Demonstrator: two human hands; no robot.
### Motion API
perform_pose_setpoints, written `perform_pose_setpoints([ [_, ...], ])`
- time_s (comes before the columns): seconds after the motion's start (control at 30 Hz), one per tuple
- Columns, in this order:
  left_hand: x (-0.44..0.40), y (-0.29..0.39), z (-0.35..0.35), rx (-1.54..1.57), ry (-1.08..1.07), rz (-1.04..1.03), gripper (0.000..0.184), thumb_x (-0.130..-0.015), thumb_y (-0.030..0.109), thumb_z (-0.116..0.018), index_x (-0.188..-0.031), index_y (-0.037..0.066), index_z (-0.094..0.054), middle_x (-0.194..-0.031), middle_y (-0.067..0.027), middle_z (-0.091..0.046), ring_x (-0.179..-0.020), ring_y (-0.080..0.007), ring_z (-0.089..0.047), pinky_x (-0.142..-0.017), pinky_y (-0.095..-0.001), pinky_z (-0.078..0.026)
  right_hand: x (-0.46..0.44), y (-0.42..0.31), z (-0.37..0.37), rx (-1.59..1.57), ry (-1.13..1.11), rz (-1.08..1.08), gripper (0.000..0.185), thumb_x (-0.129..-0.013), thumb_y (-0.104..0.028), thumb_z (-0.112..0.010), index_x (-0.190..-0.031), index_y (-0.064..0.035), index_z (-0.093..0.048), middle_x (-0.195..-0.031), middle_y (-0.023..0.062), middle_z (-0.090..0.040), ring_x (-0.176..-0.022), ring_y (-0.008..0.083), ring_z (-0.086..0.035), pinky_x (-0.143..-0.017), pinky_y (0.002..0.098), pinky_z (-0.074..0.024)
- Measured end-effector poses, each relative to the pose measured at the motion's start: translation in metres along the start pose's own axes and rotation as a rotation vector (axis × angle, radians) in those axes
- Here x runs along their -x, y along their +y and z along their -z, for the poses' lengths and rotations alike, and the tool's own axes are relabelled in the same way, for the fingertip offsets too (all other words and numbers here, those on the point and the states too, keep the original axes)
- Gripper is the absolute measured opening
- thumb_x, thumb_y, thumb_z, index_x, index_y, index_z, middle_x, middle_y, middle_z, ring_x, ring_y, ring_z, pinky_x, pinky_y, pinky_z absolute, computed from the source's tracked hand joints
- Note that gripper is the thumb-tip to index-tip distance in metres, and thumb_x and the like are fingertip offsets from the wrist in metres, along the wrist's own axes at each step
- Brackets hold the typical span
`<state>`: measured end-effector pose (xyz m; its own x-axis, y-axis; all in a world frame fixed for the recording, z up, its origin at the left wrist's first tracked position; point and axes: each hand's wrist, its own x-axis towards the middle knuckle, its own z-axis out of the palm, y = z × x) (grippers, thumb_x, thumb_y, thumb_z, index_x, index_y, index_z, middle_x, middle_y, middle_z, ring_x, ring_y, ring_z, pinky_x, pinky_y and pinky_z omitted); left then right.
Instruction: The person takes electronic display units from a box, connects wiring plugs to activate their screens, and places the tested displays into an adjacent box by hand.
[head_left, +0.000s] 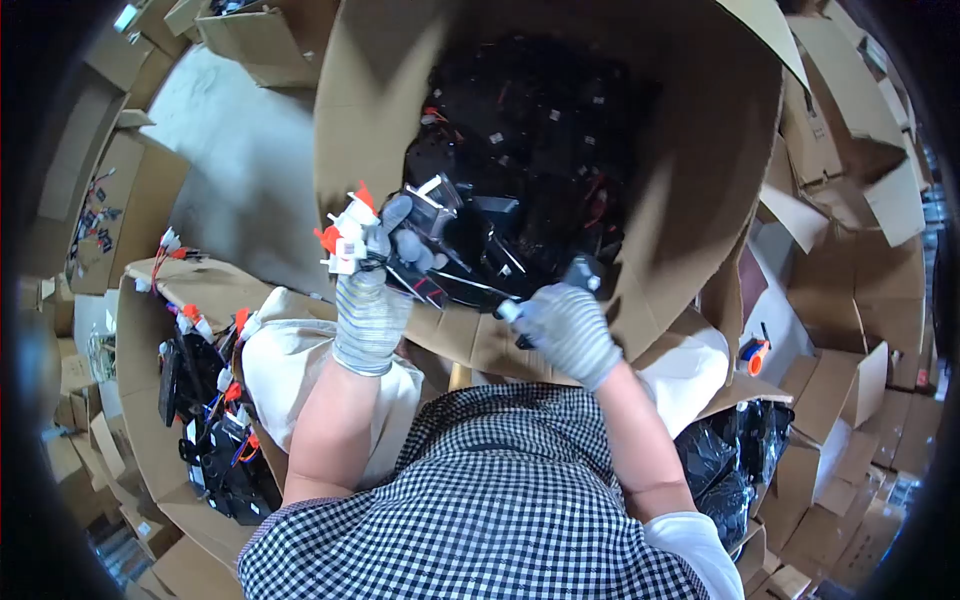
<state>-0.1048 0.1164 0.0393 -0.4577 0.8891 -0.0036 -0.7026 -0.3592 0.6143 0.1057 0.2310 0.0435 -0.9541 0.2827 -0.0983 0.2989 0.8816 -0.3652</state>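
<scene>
My left hand [372,290], in a striped glove with grey fingertips, is closed around a bundle of white and orange connectors [350,235]. Dark glossy parts [430,215] extend to its right, over the near edge of a large cardboard box [365,130]. My right hand [567,325], gloved too, is closed on a dark tool [508,309] with a light-coloured collar, which points left towards those parts. Many black plastic parts [540,120] fill the box beyond both hands.
At the left, another cardboard box [140,385] holds black parts with coloured wires [215,450]. Black wrapped items [725,465] lie in a box at the lower right. An orange and blue roll-like object [754,355] is at the right. Open cartons [840,290] stand around.
</scene>
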Motion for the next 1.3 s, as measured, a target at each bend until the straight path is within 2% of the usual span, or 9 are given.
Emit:
perform_pose_setpoints([
  [0.17, -0.003, -0.001, -0.003, 0.043, 0.017, -0.052, 0.057, -0.086, 0.036, -0.063, -0.125, -0.001, -0.046, -0.092, -0.0083, -0.065, -0.086, -0.0225, -0.063, -0.087, -0.0450, -0.049, -0.011, 0.021, 0.015, -0.389, 0.593, -0.121, 0.013, -0.082, -0.013, -0.057, -0.074, -0.0053, -0.062, -0.070, 0.0119, -0.056, -0.067, 0.0300, -0.055, -0.062, 0.0387, -0.0440],
  [0.37, 0.005, 0.008, -0.017, -0.011, 0.038, -0.092, 0.043, -0.088, 0.037, -0.059, -0.117, 0.006, -0.050, -0.091, -0.0048, -0.061, -0.098, -0.0284, -0.059, -0.097, -0.0467, -0.042, -0.029, 0.000, 0.023, -0.063, 1.170, -0.099, 0.008, -0.075, -0.009, -0.064, -0.080, -0.0053, -0.059, -0.086, 0.0097, -0.060, -0.075, 0.0289, -0.055, -0.064, 0.0387, -0.0423],
  [0.5, 0.005, 0.002, -0.018, 0.135, 0.155, -0.009, 0.028, -0.088, 0.034, -0.060, -0.099, 0.010, -0.051, -0.076, -0.0013, -0.052, -0.081, -0.0229, -0.057, -0.090, -0.0441, -0.044, -0.002, 0.008, -0.051, -0.017, 0.882, -0.197, 0.016, -0.068, -0.008, -0.065, -0.084, -0.0071, -0.062, -0.092, 0.0072, -0.060, -0.083, 0.0282, -0.055, -0.071, 0.0406, -0.0420],
  [0.53, 0.001, -0.003, -0.012, 0.131, -0.101, 0.003, 0.058, -0.078, 0.051, -0.067, -0.111, 0.005, -0.053, -0.073, -0.0010, -0.049, -0.069, -0.0191, -0.054, -0.076, -0.0398, -0.050, 0.011, 0.002, -0.055, -0.036, 0.745, -0.196, 0.016, -0.068, -0.007, -0.065, -0.084, -0.0066, -0.062, -0.096, 0.0077, -0.060, -0.087, 0.0289, -0.056, -0.075, 0.0412, -0.0425],
  [0.67, 0.020, -0.005, -0.018, -0.326, -0.058, 0.194, 0.066, -0.081, 0.060, -0.058, -0.108, -0.001, -0.055, -0.069, -0.0008, -0.052, -0.058, -0.0081, -0.048, -0.053, -0.0237, -0.044, 0.043, 0.002, -0.051, -0.317, 0.588, -0.178, 0.015, -0.072, -0.008, -0.063, -0.087, -0.0055, -0.064, -0.108, 0.0110, -0.059, -0.102, 0.0311, -0.055, -0.088, 0.0417, -0.0421],
  [0.77, 0.022, -0.013, -0.007, -0.599, -0.181, 0.149, 0.050, -0.089, 0.042, -0.056, -0.115, -0.001, -0.052, -0.080, -0.0004, -0.055, -0.062, -0.0060, -0.049, -0.056, -0.0209, -0.044, 0.067, -0.016, -0.012, -1.371, 0.648, -0.292, 0.018, -0.086, -0.018, -0.059, -0.091, -0.0016, -0.066, -0.115, 0.0145, -0.058, -0.110, 0.0273, -0.054, -0.095, 0.0372, -0.0396],
  [0.83, 0.027, -0.014, -0.013, -0.445, -0.115, 0.451, 0.042, -0.091, 0.034, -0.054, -0.116, 0.000, -0.053, -0.082, 0.0013, -0.055, -0.065, -0.0047, -0.050, -0.058, -0.0189, -0.042, 0.067, -0.017, -0.003, -2.005, 0.553, 0.098, 0.032, -0.087, -0.032, -0.061, -0.094, -0.0010, -0.067, -0.094, 0.0150, -0.063, -0.080, 0.0189, -0.060, -0.072, 0.0299, -0.0471],
  [0.93, 0.032, -0.016, -0.025, -0.617, -0.082, 0.475, 0.040, -0.092, 0.032, -0.053, -0.116, 0.000, -0.057, -0.073, 0.0056, -0.051, -0.064, -0.0011, -0.046, -0.055, -0.0179, -0.037, 0.073, -0.036, 0.028, -1.713, 0.437, -0.215, 0.038, -0.090, -0.037, -0.057, -0.094, 0.0001, -0.066, -0.073, 0.0072, -0.059, -0.050, 0.0097, -0.047, -0.050, 0.0207, -0.0377],
  [1.3, 0.038, -0.031, -0.003, -1.315, -0.322, 0.015, 0.028, -0.085, 0.015, -0.059, -0.109, 0.003, -0.063, -0.103, -0.0107, -0.066, -0.091, -0.0228, -0.064, -0.081, -0.0302, -0.049, 0.032, -0.040, 0.030, -1.845, 0.079, -0.613, 0.042, -0.089, -0.043, -0.055, -0.077, -0.0043, -0.067, -0.051, -0.0014, -0.047, -0.043, 0.0047, -0.037, -0.043, 0.0205, -0.0257],
])
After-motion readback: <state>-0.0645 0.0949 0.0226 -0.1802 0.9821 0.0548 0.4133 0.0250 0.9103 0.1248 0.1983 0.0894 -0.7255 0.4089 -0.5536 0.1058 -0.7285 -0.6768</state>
